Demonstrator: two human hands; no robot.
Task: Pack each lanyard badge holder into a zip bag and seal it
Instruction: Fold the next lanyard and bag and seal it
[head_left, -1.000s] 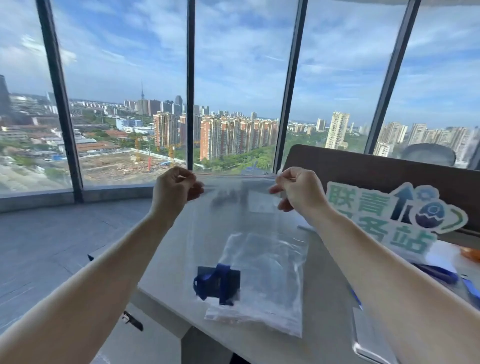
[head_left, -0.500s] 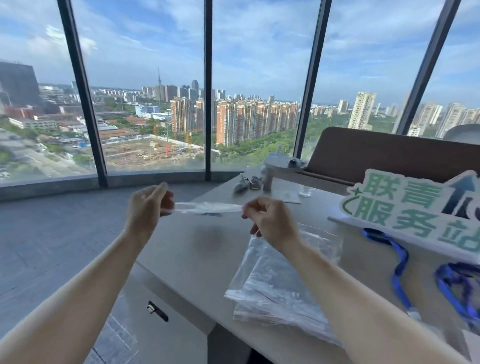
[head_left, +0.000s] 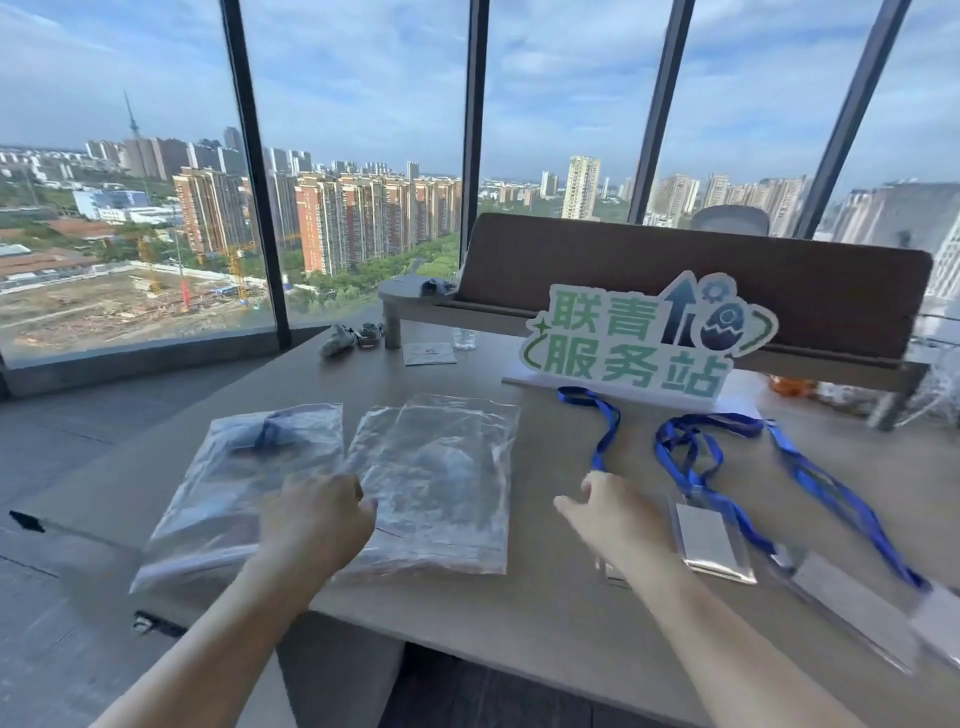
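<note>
Head view: left hand (head_left: 317, 519) rests on packed bag (head_left: 244, 467), grip relaxed; right hand (head_left: 613, 519) released.

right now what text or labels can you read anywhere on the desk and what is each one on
"联青" on the top row of the green and white cutout sign.
"服务站" on its bottom row.
Small white packet behind the zip bags: red mark, too small to read.
Badge holders: no readable text.

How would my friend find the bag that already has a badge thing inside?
Start at the big green sign on the table, then look down and left to two heaps of clear bags. The filled bag is the leftmost, under the left hand. Only it shows a dark blue strap inside; the empty bags beside it don't.
</note>
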